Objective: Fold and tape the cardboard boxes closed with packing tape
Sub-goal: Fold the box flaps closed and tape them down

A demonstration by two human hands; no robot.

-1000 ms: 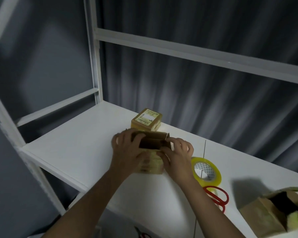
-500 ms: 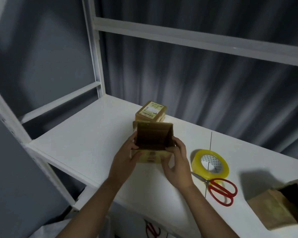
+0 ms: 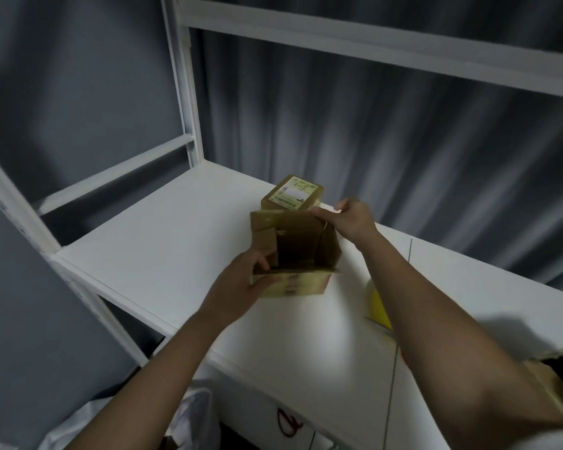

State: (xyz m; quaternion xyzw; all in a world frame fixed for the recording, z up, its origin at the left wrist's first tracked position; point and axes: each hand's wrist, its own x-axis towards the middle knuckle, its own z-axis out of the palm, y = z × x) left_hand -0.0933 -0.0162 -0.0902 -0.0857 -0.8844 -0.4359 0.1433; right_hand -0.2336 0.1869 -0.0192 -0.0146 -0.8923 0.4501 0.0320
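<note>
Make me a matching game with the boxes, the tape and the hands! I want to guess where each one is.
Things:
1. open brown cardboard box
2. closed brown cardboard box with a white label
3. yellow roll of packing tape
4. left hand

Places or states:
A. partly hidden behind the right forearm
B. grips the near left corner of the open box
C. stands behind the open box, flaps shut
D. held between both hands, flaps up

Pairs: 1-D, 2-C, 3-A, 4-B

The right hand pinches the open box's far right flap.
</note>
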